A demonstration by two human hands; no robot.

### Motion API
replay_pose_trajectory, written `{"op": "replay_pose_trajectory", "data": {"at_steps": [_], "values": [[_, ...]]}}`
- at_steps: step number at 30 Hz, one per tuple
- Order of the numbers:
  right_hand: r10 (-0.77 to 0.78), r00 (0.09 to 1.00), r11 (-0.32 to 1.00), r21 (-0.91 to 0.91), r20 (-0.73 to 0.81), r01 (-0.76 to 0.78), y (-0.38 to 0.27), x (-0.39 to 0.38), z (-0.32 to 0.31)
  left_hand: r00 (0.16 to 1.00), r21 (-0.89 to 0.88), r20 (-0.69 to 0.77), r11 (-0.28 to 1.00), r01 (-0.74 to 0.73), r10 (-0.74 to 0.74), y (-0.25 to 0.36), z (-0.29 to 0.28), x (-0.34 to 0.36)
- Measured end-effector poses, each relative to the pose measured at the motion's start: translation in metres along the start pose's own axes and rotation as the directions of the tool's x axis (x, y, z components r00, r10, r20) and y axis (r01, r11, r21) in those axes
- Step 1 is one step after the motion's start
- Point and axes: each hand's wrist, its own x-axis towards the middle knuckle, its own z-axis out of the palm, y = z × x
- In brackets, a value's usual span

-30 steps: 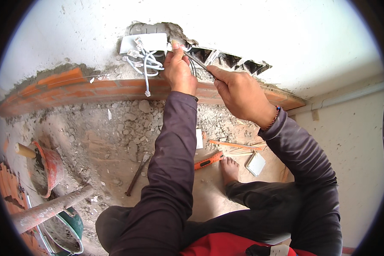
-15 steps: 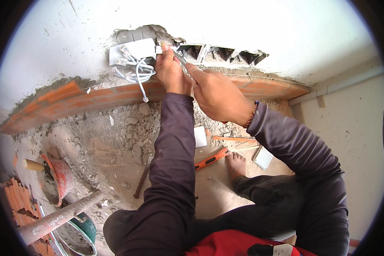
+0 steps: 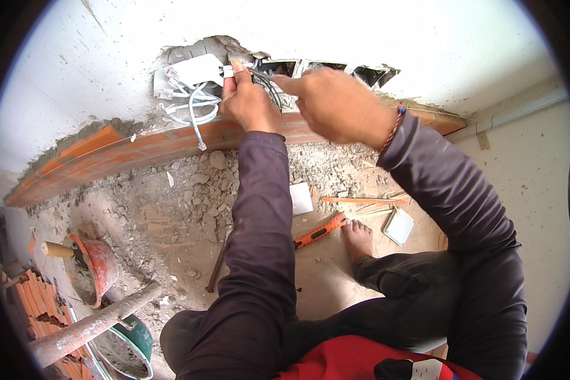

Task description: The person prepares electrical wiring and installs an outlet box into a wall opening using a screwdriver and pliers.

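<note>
My left hand (image 3: 250,101) is closed on a short white piece (image 3: 228,72) beside a white box (image 3: 196,68), which sits at a broken opening in the wall with several pale cables (image 3: 193,111) and clear plugs dangling from it. My right hand (image 3: 342,109) is closed round a thin grey metal tool (image 3: 263,76), its forefinger along it; the tip is at my left thumb, too small to make out clearly. Dark thin cables (image 3: 273,95) hang just below. A row of open cavities (image 3: 380,77) continues rightward in the wall.
Below runs a brick course (image 3: 126,149). Rubble (image 3: 196,190), an orange level (image 3: 316,231), a white tile (image 3: 301,197), another white square (image 3: 399,225) and a metal bar (image 3: 215,272) lie on the floor. Red (image 3: 95,269) and green (image 3: 136,342) buckets and a long handle (image 3: 95,323) are at left.
The view has shifted slightly. My right hand has risen and moved to the right over the last half second, still on the tool. My left hand remains at the white box.
</note>
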Motion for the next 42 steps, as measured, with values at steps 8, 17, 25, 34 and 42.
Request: {"op": "replay_pose_trajectory", "data": {"at_steps": [8, 17, 25, 34, 42], "values": [[-0.114, 0.993, 0.993, 0.017, -0.033, 0.114, 0.025, 0.008, -0.01, 0.971, 0.174, -0.02, 0.957, -0.23, 0.237, -0.017, -0.002, 0.014], [-0.067, 0.993, 0.972, 0.233, 0.096, 0.043, 0.026, 0.015, -0.026, 0.928, 0.258, 0.081, 0.892, -0.371, 0.363, -0.023, -0.01, 0.018], [-0.112, 0.99, 0.949, 0.286, -0.089, 0.133, 0.03, 0.006, 0.0, 0.954, 0.173, 0.03, 0.939, -0.298, 0.298, -0.02, -0.006, 0.015], [-0.014, 0.989, 0.968, 0.246, -0.146, 0.05, 0.013, -0.021, 0.029, 0.987, 0.127, -0.076, 0.984, -0.129, 0.139, -0.006, 0.003, 0.005], [0.181, 0.974, 0.935, 0.33, -0.139, -0.127, -0.019, -0.025, 0.044, 0.991, 0.121, 0.042, 0.984, -0.134, 0.13, -0.006, -0.007, 0.007]]}}
